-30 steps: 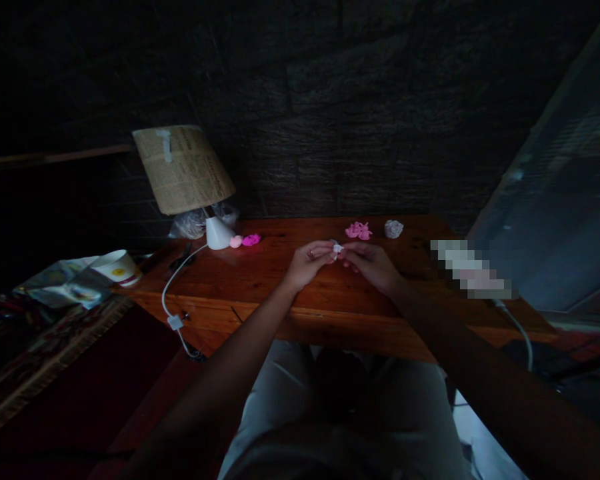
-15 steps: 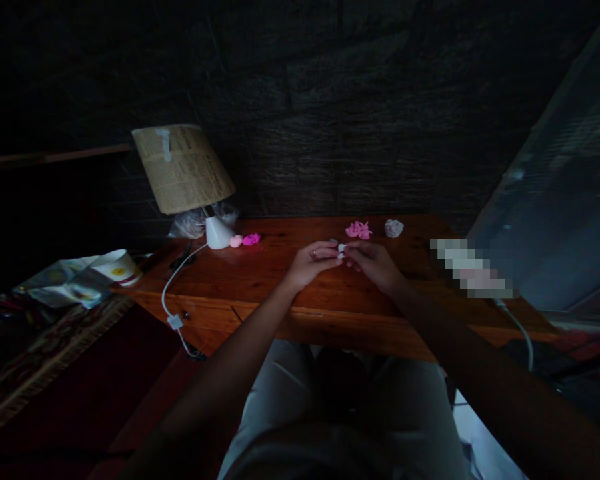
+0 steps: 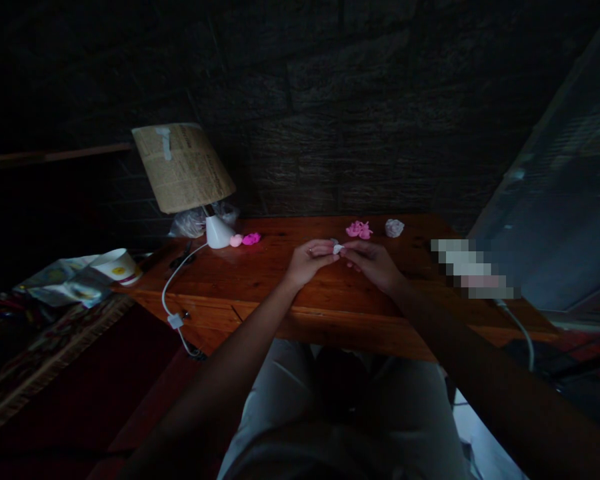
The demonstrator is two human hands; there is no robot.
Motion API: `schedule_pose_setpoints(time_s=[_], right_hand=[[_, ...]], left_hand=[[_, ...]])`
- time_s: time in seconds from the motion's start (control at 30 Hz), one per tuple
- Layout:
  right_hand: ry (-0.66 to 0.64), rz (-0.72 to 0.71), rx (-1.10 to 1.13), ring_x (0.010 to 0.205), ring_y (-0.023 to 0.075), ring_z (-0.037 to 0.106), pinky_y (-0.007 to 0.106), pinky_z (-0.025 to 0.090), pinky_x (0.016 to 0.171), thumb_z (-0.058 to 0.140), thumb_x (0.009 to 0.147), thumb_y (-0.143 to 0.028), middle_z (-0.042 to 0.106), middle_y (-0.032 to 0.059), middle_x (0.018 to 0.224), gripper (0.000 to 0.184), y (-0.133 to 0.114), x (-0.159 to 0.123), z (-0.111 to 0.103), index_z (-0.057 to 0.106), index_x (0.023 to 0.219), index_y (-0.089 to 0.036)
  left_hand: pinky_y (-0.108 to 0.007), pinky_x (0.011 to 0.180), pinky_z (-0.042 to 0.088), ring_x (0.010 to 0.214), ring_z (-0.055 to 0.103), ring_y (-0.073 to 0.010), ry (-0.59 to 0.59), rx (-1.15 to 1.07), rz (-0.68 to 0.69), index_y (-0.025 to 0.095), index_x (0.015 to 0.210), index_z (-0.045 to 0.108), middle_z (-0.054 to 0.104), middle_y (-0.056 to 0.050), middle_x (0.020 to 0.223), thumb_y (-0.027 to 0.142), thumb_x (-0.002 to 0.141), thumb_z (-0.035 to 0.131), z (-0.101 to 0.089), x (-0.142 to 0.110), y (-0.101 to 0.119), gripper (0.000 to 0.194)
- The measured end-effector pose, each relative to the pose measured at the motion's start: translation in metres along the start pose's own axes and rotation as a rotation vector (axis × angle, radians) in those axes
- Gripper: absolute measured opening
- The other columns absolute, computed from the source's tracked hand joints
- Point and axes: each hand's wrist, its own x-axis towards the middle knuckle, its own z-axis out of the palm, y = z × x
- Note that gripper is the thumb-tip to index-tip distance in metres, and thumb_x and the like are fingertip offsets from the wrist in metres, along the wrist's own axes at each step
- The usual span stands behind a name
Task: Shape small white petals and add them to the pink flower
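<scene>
Above the wooden table, a small white clay-like piece [image 3: 337, 249] is pinched between the fingertips of both hands. My left hand [image 3: 307, 261] grips it from the left, thumb and fingers closed, a ring on one finger. From the right, my right hand [image 3: 373, 262] is closed on the same piece with thumb and forefinger. Beyond the hands lie a pink clay-like cluster [image 3: 359, 230] and a whitish crumpled-looking lump [image 3: 394, 228]. Fine details of the white piece are too small to make out.
A lamp [image 3: 185, 170] with a newsprint-patterned shade stands at the table's [image 3: 275, 280] back left. Beside its base sit a peach lump [image 3: 236, 241] and a magenta lump [image 3: 251, 239]. Its white cord hangs over the front edge. A paper cup [image 3: 117, 267] is at far left.
The white piece now shows a more pointed shape and sits slightly further left between the fingertips. Both hands have shifted only slightly; the other objects stay put.
</scene>
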Motion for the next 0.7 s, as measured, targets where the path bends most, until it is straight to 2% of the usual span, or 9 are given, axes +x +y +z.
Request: schedule_pose_setpoints(time_s=[0.13,0.43,0.7], right_hand=[[-0.028,-0.006,-0.008,0.059,0.0119,0.051,0.028,0.04,0.056,0.072,0.073,-0.051,0.066,0.0005,0.071,0.035,-0.0011,-0.0002,0.0004,0.075,0.088,-0.02],[0.019,0.005,0.015,0.059,0.0114,0.052,0.027,0.042,0.056,0.074,0.071,-0.046,0.069,0.0019,0.076,0.03,-0.0022,-0.0007,0.0011,0.077,0.085,-0.02],[0.021,0.008,0.014,0.059,0.0118,0.052,0.027,0.042,0.055,0.075,0.069,-0.048,0.069,0.0022,0.074,0.032,-0.0018,-0.0002,0.0008,0.077,0.083,-0.02]], left_hand=[[-0.043,0.102,0.048,0.09,0.07,-0.0191,-0.01,0.017,-0.005,0.015,0.092,0.073,0.076,-0.005,0.09,0.026,0.053,0.091,0.0001,0.0002,-0.0001,0.044],[-0.042,0.104,0.048,0.093,0.07,-0.019,-0.01,0.044,0.013,0.015,0.094,0.073,0.077,-0.006,0.093,0.029,0.057,0.09,0.0007,-0.0015,0.002,0.043],[-0.041,0.102,0.049,0.089,0.07,-0.0179,-0.009,0.018,0.015,0.016,0.09,0.075,0.077,-0.005,0.092,0.03,0.053,0.091,0.0012,-0.0008,0.0014,0.043]])
